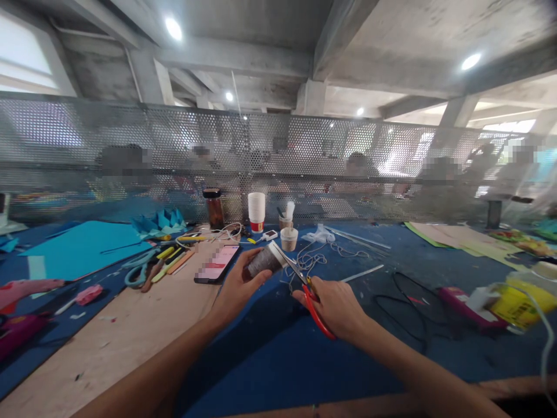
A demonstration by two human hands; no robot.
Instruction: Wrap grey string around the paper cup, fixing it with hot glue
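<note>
My left hand [238, 280] is wrapped around a paper cup [264, 261] tilted on its side, its lower part covered in grey cord and its white rim bare. In my right hand [342, 303] is a pair of red-handled scissors [321, 319], with the blades at the cup's white rim. Whether the blades touch the paper is hard to tell. Loose grey cord [310, 262] lies in loops on the table behind the scissors. Just beyond the cup stands a small cord-wrapped cup [289, 239].
A phone [216, 264] lies left of my left hand, near pliers and cutters [152, 270]. Behind stand stacked paper cups [256, 212] and a dark jar [213, 210]. Blue paper [91, 247] is at left; a black cable [404, 313] and yellow container [524, 299] are at right.
</note>
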